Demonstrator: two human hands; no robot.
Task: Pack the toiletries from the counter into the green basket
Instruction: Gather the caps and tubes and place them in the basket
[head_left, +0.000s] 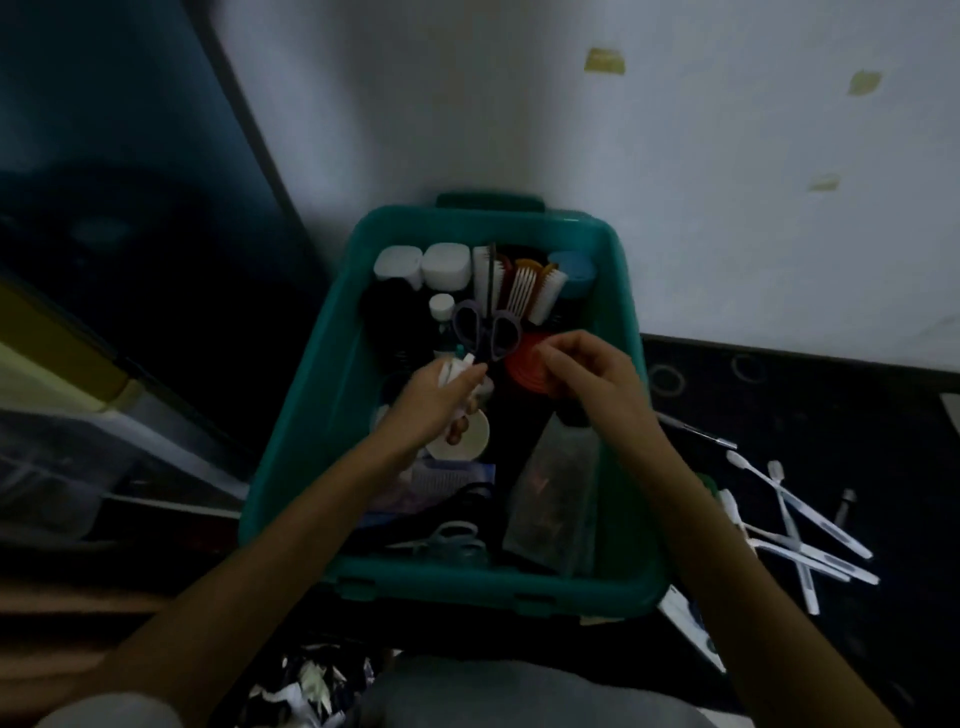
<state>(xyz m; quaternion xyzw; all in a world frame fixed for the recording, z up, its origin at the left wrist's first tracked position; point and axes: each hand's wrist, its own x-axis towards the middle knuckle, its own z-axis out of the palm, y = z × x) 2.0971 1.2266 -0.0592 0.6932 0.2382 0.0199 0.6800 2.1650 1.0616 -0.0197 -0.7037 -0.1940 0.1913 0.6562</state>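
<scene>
Green basket (311, 415) sits on the dark counter (779, 395) against the wall, already holding bottles, brushes and scissors (485, 327). Left hand (434, 402) is over the basket, gripping a white item (457, 375). Right hand (597, 382) is just beside it, fingers curled; cannot tell whether it holds anything. Toothbrushes (831, 528) lie on the counter to the right.

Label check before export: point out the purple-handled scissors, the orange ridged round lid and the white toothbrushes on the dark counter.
Purple-handled scissors (488, 332): head view, where the two handle loops meet.
Orange ridged round lid (524, 374): head view, its ribbed top.
White toothbrushes (810, 515): head view, handle of the longest one.
</scene>
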